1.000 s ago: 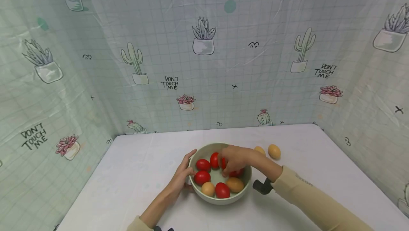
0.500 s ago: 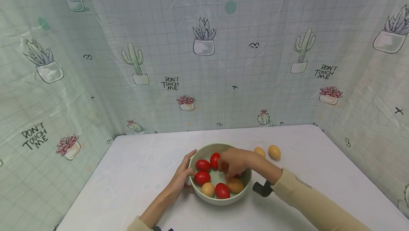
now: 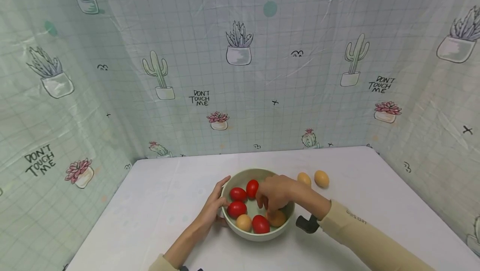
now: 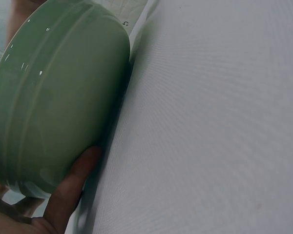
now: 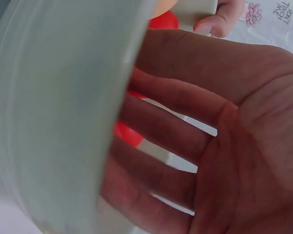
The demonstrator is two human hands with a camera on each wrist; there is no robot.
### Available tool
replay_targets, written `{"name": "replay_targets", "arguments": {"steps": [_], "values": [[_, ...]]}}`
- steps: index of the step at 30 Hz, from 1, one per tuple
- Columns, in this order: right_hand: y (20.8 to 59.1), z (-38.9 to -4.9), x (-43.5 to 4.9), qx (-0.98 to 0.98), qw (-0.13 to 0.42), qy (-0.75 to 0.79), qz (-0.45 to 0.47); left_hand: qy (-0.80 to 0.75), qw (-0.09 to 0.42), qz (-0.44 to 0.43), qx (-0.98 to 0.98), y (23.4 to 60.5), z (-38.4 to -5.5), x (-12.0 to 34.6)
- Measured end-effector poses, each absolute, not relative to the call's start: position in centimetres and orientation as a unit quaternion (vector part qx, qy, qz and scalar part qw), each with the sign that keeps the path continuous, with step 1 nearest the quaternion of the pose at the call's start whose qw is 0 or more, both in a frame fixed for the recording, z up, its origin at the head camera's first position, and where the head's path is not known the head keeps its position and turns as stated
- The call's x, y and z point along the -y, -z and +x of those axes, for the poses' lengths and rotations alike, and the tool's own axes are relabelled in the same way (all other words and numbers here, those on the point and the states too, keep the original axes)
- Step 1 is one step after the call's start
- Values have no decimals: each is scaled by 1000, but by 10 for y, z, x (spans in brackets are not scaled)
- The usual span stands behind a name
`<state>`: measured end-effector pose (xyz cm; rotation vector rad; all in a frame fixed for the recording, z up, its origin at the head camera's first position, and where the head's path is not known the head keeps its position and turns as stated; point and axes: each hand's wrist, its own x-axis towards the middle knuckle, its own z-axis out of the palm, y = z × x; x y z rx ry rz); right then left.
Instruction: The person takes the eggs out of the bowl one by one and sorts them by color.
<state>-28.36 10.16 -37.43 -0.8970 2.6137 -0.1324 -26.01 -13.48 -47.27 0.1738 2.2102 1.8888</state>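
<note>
The right hand [image 3: 275, 191] has eased away from the far red egg [image 3: 252, 188] — one digit now reaches the near orange egg [image 3: 276, 219], seemingly centring the work there, inside the bowl [image 3: 258, 237]. Its fingers bend inward, tips hidden; I cannot tell whether that grip holds anything. The left hand [image 3: 210, 207] grips the bowl's side on the bench [image 3: 165, 191] — thumb over the rim.

The head view looks forward and down; both wrist views (tilted, much closer) share the bowl [image 4: 63, 97].
</note>
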Motion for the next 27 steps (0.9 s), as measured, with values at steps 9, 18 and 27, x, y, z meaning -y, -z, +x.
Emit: {"name": "replay_targets", "arguments": {"steps": [9,18,27], "values": [[374,-279,-102,-925,196,33,-323,-647,114,66,-751,473,-260,135],[380,-277,-101,-924,205,10,-322,-646,112,67,-752,473,-260,135],[383,-275,-98,-925,200,-27,-321,-643,108,64,-755,474,-260,134]]}}
